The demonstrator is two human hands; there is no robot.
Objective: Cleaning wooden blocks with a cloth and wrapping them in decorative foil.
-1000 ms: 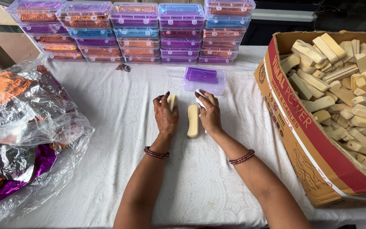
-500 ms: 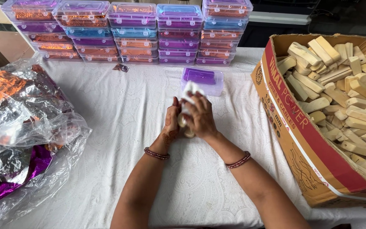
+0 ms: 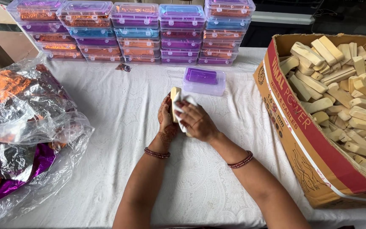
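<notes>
Between both hands (image 3: 183, 121), the pale bar (image 3: 175, 101) now stands upright.

Stacked boxes (image 3: 128, 32) line the frame's top; bag (image 3: 22, 127) at left, carton (image 3: 301, 127) at right, both hands (image 3: 185, 118) in the centre.

Small packing workplace, likely home-based. Table (image 3: 106, 110) draped in white patterned cloth. Rows of stacked clear plastic boxes (image 3: 128, 32) with purple, orange and blue contents along the far edge. Large cardboard carton (image 3: 301, 140) full of pale bars (image 3: 344, 93) at right. Plastic bag of shiny foil wrappers (image 3: 18, 127) at left.
</notes>
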